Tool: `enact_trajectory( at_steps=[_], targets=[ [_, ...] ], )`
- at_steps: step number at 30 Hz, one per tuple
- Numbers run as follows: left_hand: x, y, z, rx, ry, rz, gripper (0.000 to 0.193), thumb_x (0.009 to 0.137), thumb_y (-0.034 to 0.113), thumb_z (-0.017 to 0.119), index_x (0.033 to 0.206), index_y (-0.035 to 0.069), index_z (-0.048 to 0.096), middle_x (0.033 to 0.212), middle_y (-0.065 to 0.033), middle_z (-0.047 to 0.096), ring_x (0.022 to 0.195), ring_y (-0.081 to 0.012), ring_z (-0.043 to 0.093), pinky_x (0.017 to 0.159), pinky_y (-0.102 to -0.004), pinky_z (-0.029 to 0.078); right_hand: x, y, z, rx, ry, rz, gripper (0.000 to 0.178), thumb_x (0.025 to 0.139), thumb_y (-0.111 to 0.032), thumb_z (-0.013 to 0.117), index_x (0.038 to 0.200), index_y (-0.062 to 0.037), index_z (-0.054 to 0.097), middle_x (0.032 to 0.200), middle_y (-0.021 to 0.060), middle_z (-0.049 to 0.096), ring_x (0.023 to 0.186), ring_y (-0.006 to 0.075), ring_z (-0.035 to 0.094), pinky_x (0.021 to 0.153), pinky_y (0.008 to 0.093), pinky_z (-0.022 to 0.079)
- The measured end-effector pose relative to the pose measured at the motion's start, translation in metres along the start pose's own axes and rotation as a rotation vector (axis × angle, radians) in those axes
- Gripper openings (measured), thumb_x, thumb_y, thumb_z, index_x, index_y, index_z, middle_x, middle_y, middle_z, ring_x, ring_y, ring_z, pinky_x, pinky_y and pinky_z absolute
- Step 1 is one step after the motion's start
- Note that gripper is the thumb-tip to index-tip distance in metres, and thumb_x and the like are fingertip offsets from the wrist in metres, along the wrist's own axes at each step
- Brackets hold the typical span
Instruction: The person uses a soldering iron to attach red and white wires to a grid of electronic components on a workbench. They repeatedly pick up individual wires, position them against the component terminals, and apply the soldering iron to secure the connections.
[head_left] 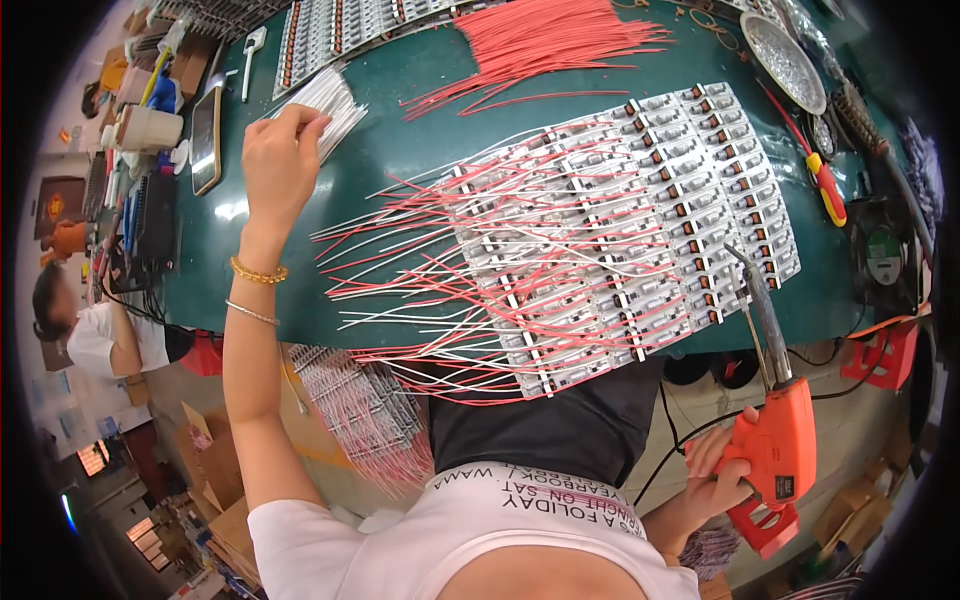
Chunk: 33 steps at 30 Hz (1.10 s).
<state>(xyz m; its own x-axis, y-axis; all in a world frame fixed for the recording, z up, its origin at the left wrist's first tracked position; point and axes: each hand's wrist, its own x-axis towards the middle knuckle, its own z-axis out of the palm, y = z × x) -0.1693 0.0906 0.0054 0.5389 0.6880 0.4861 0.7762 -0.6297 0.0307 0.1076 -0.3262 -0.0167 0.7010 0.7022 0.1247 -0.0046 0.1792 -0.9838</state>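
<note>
My left hand (278,165) is at the near-left edge of a bundle of short white wires (338,103), fingertips pinched together. Whatever may be between them is too small to make out. My right hand (716,468) grips the handle of an orange soldering gun (788,432). Its long metal tip and a thin feed tube reach over the right part of a panel of small circuit boards (705,195). Red and white wires (400,270) are attached along several rows of the panel and fan out to the left.
Red wires (545,45) lie in a heap on the green table (400,150). A phone (206,140) rests at the left. Toward the right are a screwdriver (828,188), a metal dish (783,62) and a small fan (885,255). Another person (100,325) sits farther left.
</note>
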Motion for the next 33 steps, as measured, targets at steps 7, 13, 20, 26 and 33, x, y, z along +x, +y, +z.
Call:
enact_trajectory(
  at_steps=[7,13,20,26,33],
  targets=[
    [0.008,0.021,0.012,-0.354,0.152,-0.074,0.010,0.089,0.012,0.065,0.089,0.002,0.065,0.073,-0.0094,0.065,0.060,-0.0184,0.058,0.056,-0.0294,0.045,-0.003,0.002,-0.002,0.009,0.013,-0.002,0.068,0.094,-0.045,0.055,0.131,0.0105,0.038,0.050,-0.0002,0.041,0.038,0.0084,0.036,0.039,0.0224,0.033],
    [0.015,0.039,0.013,-0.466,0.038,-0.138,0.009,0.091,0.010,0.063,0.091,0.001,0.064,0.070,-0.0069,0.062,0.056,-0.0127,0.053,0.053,-0.0262,0.041,-0.008,0.003,-0.008,0.016,0.048,0.007,0.070,0.093,-0.045,0.057,0.130,0.0111,0.039,0.050,0.0001,0.042,0.038,0.0094,0.038,0.041,0.0237,0.036],
    [0.033,0.104,-0.038,-0.342,-0.325,0.077,0.010,0.091,0.008,0.060,0.087,0.000,0.064,0.065,-0.0047,0.055,0.057,-0.0135,0.050,0.053,-0.0270,0.037,-0.003,0.002,-0.007,-0.023,-0.010,-0.011,0.070,0.094,-0.047,0.054,0.132,0.0104,0.038,0.050,-0.0003,0.043,0.039,0.0094,0.038,0.041,0.0239,0.036],
    [0.069,0.107,-0.060,0.273,-0.552,0.504,0.011,0.082,0.012,0.064,0.078,0.003,0.066,0.072,-0.0169,0.064,0.069,-0.0355,0.062,0.062,-0.0429,0.047,-0.004,0.003,-0.006,0.009,-0.004,0.009,0.071,0.093,-0.047,0.055,0.131,0.0095,0.037,0.050,-0.0001,0.041,0.038,0.0096,0.036,0.041,0.0238,0.036],
    [0.071,0.115,-0.041,0.463,-0.818,0.475,0.012,0.078,0.013,0.066,0.073,0.002,0.067,0.068,-0.0183,0.063,0.068,-0.0359,0.064,0.062,-0.0437,0.050,-0.007,0.005,-0.007,0.080,0.071,0.083,0.074,0.090,-0.050,0.060,0.128,0.0106,0.039,0.049,0.0001,0.042,0.037,0.0103,0.039,0.040,0.0246,0.038]
  ],
)
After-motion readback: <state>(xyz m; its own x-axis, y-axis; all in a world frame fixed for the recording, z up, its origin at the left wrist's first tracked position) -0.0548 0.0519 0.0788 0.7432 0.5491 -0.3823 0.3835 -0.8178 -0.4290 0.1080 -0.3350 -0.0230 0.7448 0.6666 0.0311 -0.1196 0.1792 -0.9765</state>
